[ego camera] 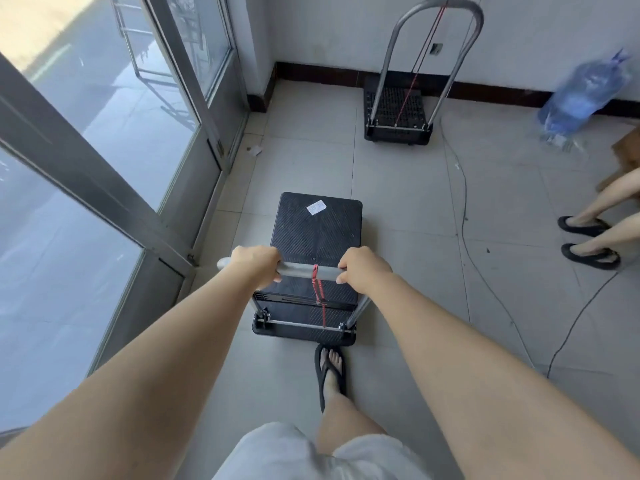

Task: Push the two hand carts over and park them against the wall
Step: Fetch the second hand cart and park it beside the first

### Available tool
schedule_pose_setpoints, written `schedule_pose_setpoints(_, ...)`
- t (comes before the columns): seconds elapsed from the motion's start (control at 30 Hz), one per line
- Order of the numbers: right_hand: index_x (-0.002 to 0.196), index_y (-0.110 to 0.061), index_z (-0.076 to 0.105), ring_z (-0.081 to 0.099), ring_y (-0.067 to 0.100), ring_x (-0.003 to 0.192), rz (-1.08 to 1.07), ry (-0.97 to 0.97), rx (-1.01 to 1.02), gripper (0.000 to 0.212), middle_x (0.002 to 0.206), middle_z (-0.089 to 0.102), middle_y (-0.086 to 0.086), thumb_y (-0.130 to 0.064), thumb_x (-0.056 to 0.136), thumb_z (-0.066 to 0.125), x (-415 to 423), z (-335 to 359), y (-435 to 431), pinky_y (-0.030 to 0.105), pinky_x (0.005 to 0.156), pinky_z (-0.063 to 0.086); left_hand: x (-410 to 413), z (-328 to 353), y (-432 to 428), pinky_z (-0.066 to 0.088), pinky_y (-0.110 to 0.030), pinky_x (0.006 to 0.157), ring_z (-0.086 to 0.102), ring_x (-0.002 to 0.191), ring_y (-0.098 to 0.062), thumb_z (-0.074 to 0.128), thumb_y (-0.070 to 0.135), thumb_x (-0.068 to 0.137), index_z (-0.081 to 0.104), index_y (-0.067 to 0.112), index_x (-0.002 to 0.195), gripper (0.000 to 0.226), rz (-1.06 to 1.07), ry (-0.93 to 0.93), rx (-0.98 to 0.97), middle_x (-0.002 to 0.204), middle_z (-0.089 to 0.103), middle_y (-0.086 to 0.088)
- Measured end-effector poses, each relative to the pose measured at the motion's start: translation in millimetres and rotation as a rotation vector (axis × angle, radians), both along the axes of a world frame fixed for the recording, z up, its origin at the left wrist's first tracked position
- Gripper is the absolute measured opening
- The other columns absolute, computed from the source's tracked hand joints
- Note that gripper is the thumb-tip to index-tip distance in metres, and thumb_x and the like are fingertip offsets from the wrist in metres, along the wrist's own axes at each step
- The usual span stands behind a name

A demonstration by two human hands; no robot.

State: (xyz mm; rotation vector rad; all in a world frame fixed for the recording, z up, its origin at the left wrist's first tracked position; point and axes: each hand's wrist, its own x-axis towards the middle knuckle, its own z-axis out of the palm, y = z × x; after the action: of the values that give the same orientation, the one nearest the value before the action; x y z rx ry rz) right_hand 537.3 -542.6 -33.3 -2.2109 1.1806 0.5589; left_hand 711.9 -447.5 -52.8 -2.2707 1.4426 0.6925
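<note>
A black platform hand cart [317,230] stands on the tiled floor right in front of me, a white sticker on its deck. My left hand [256,265] and my right hand [363,268] both grip its grey handle bar [308,270], one on each side of a red cord tied at the middle. A second black hand cart [398,109] stands farther ahead with its front end against the white wall, its tall metal handle upright and a red cord running down it.
Glass doors in metal frames [104,174] run along the left. A blue water bottle [581,95] lies by the wall at right. Another person's legs in black sandals [588,237] stand at the right edge. A thin cable [464,216] trails across the floor.
</note>
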Motion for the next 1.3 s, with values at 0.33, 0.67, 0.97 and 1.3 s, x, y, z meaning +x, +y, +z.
schedule_pose_setpoints(0.33, 0.086, -0.008, 0.067, 0.049, 0.028, 0.078, 0.014, 0.036, 0.006, 0.011, 0.087, 0.053, 0.011, -0.018, 0.089, 0.065, 77.3, -0.9, -165.2, 0.028, 0.065, 0.039, 73.9, -0.3, -162.7, 0.038, -0.031, 0.073, 0.063, 0.106, -0.025, 0.055, 0.034, 0.096, 0.062, 0.022, 0.116, 0.024, -0.019, -0.010, 0.020, 0.111, 0.068, -0.001)
schedule_pose_setpoints(0.67, 0.118, -0.012, 0.070, 0.065, 0.033, 0.102, 0.019, 0.055, -0.019, 0.034, 0.115, 0.069, 0.014, -0.021, 0.086, 0.068, 168.8, -0.3, -309.1, 0.030, 0.075, 0.047, 168.0, -7.0, -309.5, 0.037, -0.030, 0.073, 0.063, 0.105, -0.024, 0.057, 0.039, 0.094, 0.063, 0.023, 0.113, 0.025, -0.034, 0.005, 0.029, 0.109, 0.068, 0.002)
schedule_pose_setpoints(0.97, 0.109, -0.005, 0.073, 0.063, 0.031, 0.089, 0.028, 0.016, -0.015, 0.025, 0.110, 0.069, 0.018, -0.016, 0.087, 0.066, 236.1, -4.7, -425.4, 0.030, 0.074, 0.046, 233.8, 2.0, -427.3, 0.035, -0.029, 0.071, 0.053, 0.089, -0.022, 0.053, 0.036, 0.096, 0.062, 0.023, 0.117, 0.026, -0.058, -0.022, 0.072, 0.098, 0.060, 0.004)
schedule_pose_setpoints(1.3, 0.118, -0.011, 0.071, 0.063, 0.032, 0.090, 0.064, -0.023, -0.035, 0.030, 0.104, 0.069, 0.015, -0.019, 0.090, 0.063, 304.3, -6.5, -560.0, 0.029, 0.070, 0.045, 297.4, 3.0, -554.0, 0.037, -0.029, 0.064, 0.053, 0.080, -0.022, 0.057, 0.024, 0.096, 0.064, 0.022, 0.113, 0.019, 0.094, -0.006, 0.043, 0.090, 0.060, 0.001)
